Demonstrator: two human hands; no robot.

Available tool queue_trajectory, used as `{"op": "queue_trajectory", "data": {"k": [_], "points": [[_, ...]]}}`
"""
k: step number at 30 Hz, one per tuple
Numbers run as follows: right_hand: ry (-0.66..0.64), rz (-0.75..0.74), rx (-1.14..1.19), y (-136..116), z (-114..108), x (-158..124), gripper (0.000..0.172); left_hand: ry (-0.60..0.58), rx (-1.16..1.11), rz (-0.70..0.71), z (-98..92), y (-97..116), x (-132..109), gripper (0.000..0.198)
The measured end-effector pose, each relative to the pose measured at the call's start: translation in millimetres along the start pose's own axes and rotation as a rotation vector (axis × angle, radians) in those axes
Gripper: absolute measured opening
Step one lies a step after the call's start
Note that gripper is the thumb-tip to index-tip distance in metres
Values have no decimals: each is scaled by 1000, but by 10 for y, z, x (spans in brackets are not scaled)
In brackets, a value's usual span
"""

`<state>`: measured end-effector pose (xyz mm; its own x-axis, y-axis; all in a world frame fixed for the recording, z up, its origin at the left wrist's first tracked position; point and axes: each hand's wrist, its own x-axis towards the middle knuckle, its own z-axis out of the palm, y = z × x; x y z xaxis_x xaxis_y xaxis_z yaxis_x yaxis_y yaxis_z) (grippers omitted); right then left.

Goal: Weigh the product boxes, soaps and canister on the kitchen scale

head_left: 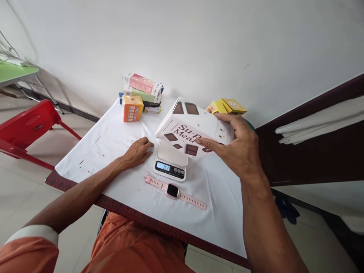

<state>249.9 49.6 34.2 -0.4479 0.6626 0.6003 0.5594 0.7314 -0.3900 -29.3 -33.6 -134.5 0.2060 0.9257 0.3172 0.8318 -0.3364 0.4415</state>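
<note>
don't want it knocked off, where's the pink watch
In the head view, the pink watch lies below centre on the white tablecloth, just on the near side of the digital scale.

Watch [172, 191] is lying before scale [170, 170], box [193, 127] is sitting over it, cartons [142, 92] are standing behind-left.

Table [64, 183] under white cloth [113, 140] with digital scale [170, 167], pink watch [172, 190], orange box [132, 109], carton pile [143, 84], yellow boxes [233, 106].

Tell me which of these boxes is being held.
The white box with brown squares, gripped by the right hand. The orange box, yellow boxes and stacked cartons sit farther back, with no hand on them.
</note>
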Motion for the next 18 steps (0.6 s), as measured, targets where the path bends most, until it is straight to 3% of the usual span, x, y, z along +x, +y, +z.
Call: {"op": "queue_trajectory", "data": {"k": [12, 18], "points": [[-116, 81, 56, 192, 217, -177, 66, 7, -3, -17, -21, 2, 10, 15], [-160, 111, 126, 215, 162, -161, 73, -4, -17, -21, -36, 7, 16, 15]]}}
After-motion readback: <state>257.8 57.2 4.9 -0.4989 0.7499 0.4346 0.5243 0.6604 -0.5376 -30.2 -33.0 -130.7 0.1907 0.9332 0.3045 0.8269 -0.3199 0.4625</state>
